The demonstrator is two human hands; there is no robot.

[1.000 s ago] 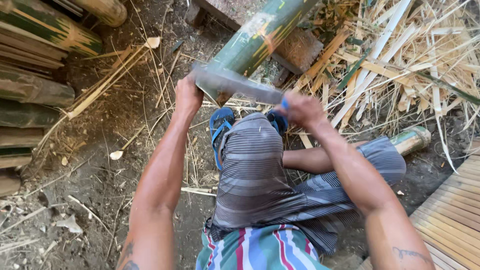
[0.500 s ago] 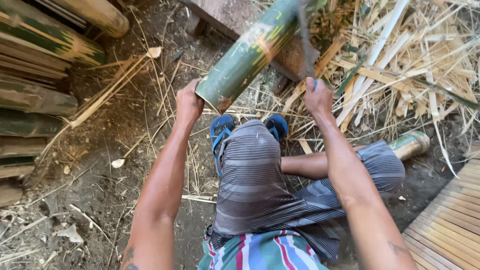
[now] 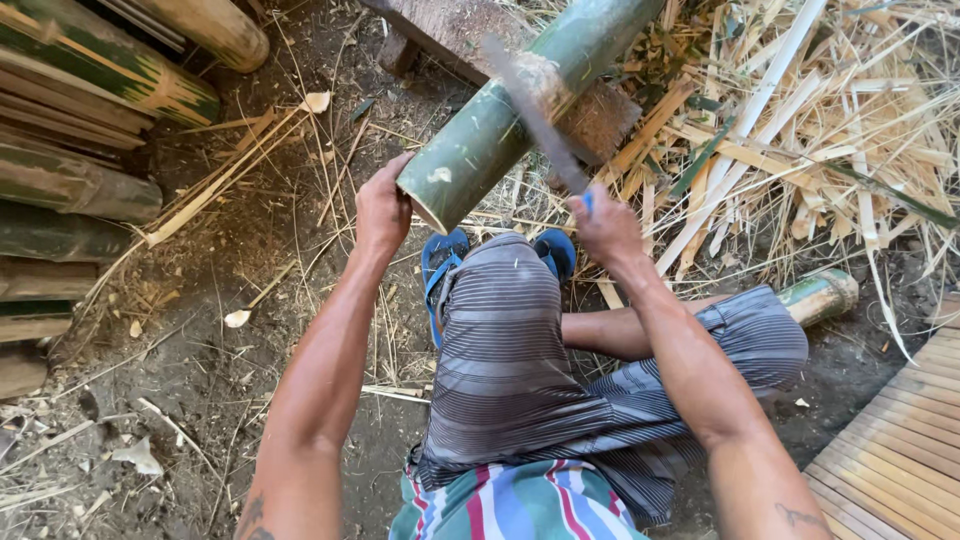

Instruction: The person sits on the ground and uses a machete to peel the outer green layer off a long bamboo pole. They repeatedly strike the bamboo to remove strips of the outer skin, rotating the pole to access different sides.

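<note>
We see our left hand wrapped around the near cut end of a thick green bamboo pole, fingers curled against its left side just by the hollow rim. The pole slants away to the far right and rests on a weathered wooden block. Our right hand has its fingers closed tight on the blue handle of a long dark blade, which lies blurred across the upper face of the pole, just beyond the left hand.

Between the hands, near us, sit our knee in grey striped cloth and blue sandals on the dirt ground. At the far right lies a heap of pale split bamboo strips, crowding close to the blade hand. A short green bamboo piece lies at the right beside our leg. More bamboo poles are stacked at the left, well apart from the hands. A slatted bamboo panel fills the near right corner.
</note>
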